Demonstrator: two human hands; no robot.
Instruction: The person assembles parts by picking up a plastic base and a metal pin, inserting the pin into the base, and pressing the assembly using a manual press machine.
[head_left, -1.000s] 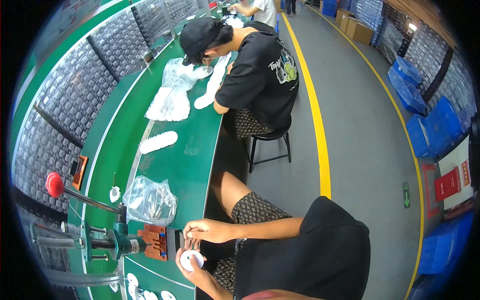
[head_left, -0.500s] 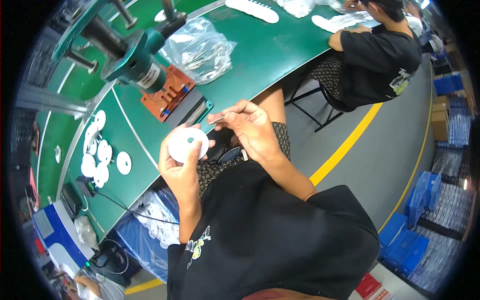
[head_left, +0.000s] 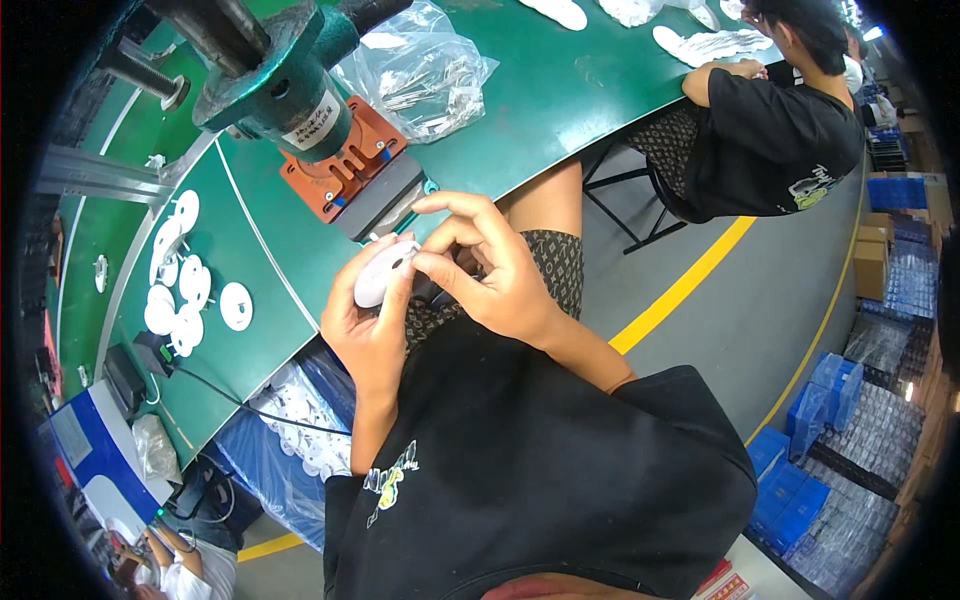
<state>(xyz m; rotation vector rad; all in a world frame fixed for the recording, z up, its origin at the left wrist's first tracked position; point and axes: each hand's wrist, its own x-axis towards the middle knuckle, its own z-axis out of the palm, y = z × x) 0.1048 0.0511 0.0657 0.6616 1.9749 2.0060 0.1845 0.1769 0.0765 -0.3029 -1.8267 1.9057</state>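
My left hand (head_left: 358, 335) grips a white plastic disc (head_left: 374, 284) by its edge, tilted, with a small round hole in its face. Close against the disc's upper right side is my right hand (head_left: 500, 280), thumb tip at the hole and index finger arched above. A thin metal pin seems to be at its thumb, mostly hidden by the fingers. Just beyond both hands stands an orange fixture (head_left: 312, 188) with a dark grey block (head_left: 378, 205) in front, under a green press head (head_left: 310, 115).
Several white discs with pins (head_left: 190, 285) lie on the green table (head_left: 250, 345) at left. A clear bag of metal pins (head_left: 430, 85) lies behind the fixture. A blue-lined container (head_left: 260, 455) below holds white discs. Another person (head_left: 770, 140) sits at right.
My right hand has moved left and down, bringing the pin to the disc. The disc has tilted from facing me to a slanted angle. The view has shifted slightly.
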